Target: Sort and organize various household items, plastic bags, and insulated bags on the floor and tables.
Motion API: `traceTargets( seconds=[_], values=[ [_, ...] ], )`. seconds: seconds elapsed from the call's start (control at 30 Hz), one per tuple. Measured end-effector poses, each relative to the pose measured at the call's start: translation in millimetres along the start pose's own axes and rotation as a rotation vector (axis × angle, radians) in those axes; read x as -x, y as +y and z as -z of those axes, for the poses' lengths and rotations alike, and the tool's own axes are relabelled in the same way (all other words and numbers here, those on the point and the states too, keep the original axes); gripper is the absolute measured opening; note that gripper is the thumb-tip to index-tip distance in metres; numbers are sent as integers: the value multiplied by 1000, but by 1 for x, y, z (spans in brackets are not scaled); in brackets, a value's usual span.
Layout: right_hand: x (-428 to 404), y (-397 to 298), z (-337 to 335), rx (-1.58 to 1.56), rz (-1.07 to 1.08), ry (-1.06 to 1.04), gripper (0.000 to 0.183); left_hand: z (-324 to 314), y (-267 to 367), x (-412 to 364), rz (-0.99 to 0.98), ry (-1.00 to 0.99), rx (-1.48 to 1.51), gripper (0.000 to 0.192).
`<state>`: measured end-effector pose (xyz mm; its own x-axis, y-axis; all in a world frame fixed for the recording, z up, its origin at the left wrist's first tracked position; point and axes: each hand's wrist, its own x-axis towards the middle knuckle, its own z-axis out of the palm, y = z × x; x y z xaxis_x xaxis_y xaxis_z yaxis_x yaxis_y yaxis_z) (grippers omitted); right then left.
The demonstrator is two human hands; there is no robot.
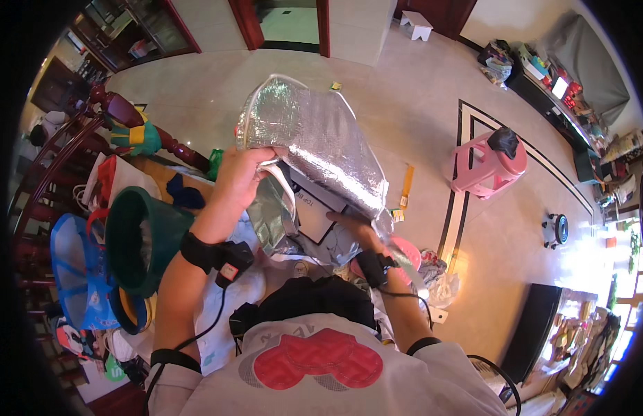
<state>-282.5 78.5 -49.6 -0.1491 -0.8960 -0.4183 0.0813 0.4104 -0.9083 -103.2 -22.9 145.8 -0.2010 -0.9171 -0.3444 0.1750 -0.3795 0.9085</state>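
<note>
A silver foil-lined insulated bag (316,135) is held up before my chest, its white-edged flap raised. My left hand (246,169) grips the bag's upper left edge near a white strap (282,184). My right hand (358,229) is at the bag's lower right opening, thumb and fingers apart; part of it is hidden under the foil, so whether it grips the bag is unclear. Between the hands lies a white, dark-edged flat item (313,218) bearing printed letters. Both wrists wear black straps with small devices and cables.
A dark green bucket (150,239) and a blue mesh hamper (79,270) stand at left by a wooden stair railing (181,151). On the tiled floor at right are a pink plastic stool (490,164) and a small wheeled round object (558,230). Crumpled plastic (444,288) lies near my right arm.
</note>
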Motion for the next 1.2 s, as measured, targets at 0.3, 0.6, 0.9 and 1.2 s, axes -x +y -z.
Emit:
traceTargets(
  seconds=[0.3, 0.6, 0.9, 1.2],
  values=[
    [-50, -97, 50, -4, 313, -220, 58, 67, 18, 2, -219, 45, -644, 22],
    [-108, -129, 51, -155, -536, -510, 19, 109, 20, 34, 92, 80, -339, 33],
    [-126, -128, 29, -149, -572, -576, 25, 150, 25, 65, 173, 182, 31, 25],
    [-113, -146, -12, -133, -646, -530, 29, 199, -12, 84, 257, 171, 282, 18]
  ],
)
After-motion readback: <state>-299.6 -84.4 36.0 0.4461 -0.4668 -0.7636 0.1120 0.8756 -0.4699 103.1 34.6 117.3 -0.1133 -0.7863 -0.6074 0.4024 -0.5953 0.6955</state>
